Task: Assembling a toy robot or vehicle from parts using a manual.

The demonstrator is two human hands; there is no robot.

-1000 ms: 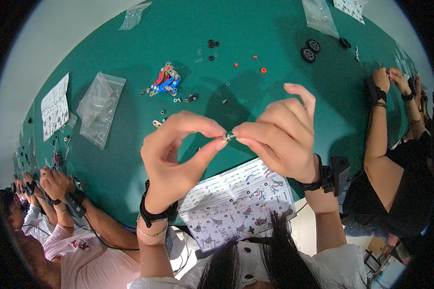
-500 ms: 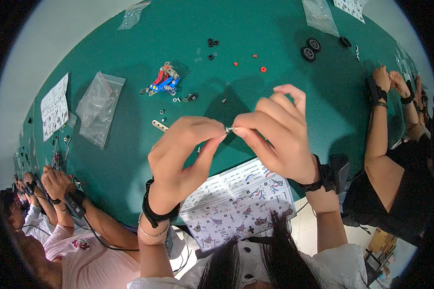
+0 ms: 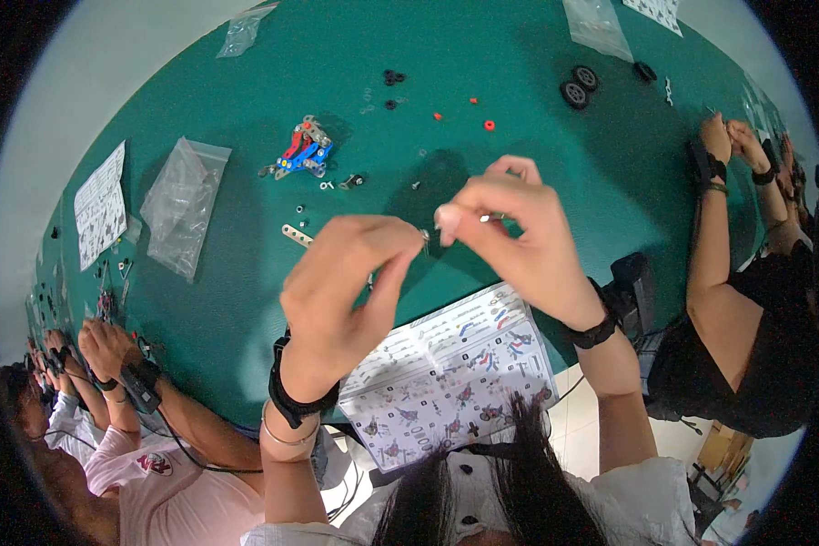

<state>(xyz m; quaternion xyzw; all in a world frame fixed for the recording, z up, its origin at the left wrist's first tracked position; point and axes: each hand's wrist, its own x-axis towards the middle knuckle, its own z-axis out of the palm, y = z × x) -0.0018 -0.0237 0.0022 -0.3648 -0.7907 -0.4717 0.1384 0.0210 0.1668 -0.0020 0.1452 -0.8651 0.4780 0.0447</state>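
Note:
My left hand (image 3: 346, 282) is closed in a pinch, a small silver metal piece (image 3: 425, 237) showing at its fingertips; its exact kind is too small to tell. Just to the right, apart from it, my right hand (image 3: 528, 241) has its thumb and forefinger together. A short shiny metal piece (image 3: 491, 217) shows between its fingers, mostly hidden. Below both hands lies a printed instruction sheet (image 3: 446, 382) with small assembly drawings. Beyond my left hand are a perforated metal strip (image 3: 297, 236) and a partly built model (image 3: 302, 150) of red, blue and grey pieces.
Toward the far side lie black wheels (image 3: 575, 94), small red parts (image 3: 490, 126), black rings (image 3: 390, 78) and a loose screw (image 3: 416, 186). Clear plastic bags (image 3: 187, 205) rest on the green table (image 3: 218, 337). Co-workers' arms (image 3: 714, 227) reach in at both sides.
My right hand has drawn back slightly from my left fingertips, opening a gap between the two pinches. The left hand stays nearly in place.

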